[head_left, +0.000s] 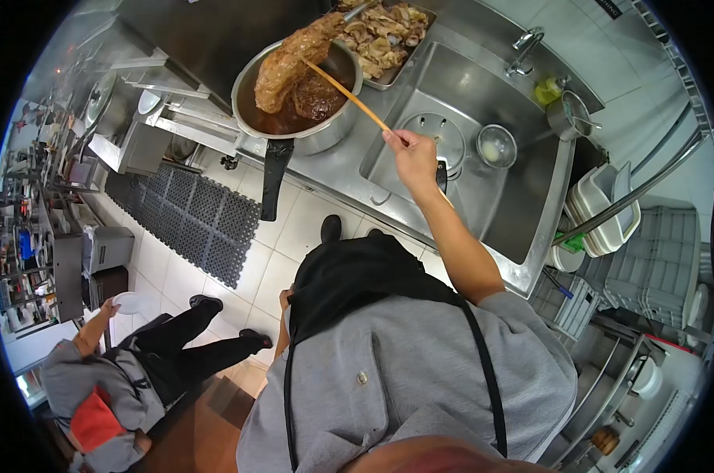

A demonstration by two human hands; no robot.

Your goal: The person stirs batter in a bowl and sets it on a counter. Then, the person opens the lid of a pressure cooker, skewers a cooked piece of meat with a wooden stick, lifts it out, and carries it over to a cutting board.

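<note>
My right hand (413, 160) is closed around the end of a long wooden stick (357, 102), like a cooking chopstick. The stick's far tip reaches a large browned piece of meat (282, 75) over the pot. That pot (329, 135) is metal with a black handle and holds dark brown liquid. A second dark chunk of meat (319, 96) sits in the liquid under the stick. My left hand (284, 298) hangs low beside the black apron, mostly hidden, so its fingers cannot be read.
A metal tray (388, 77) of cooked meat pieces stands behind the pot. Right of it is a steel sink (483, 189) holding a small bowl (496, 147), below a faucet (524, 51). Another person (128, 370) stands at lower left with a white plate (135, 303). A rubber mat (187, 221) covers part of the floor.
</note>
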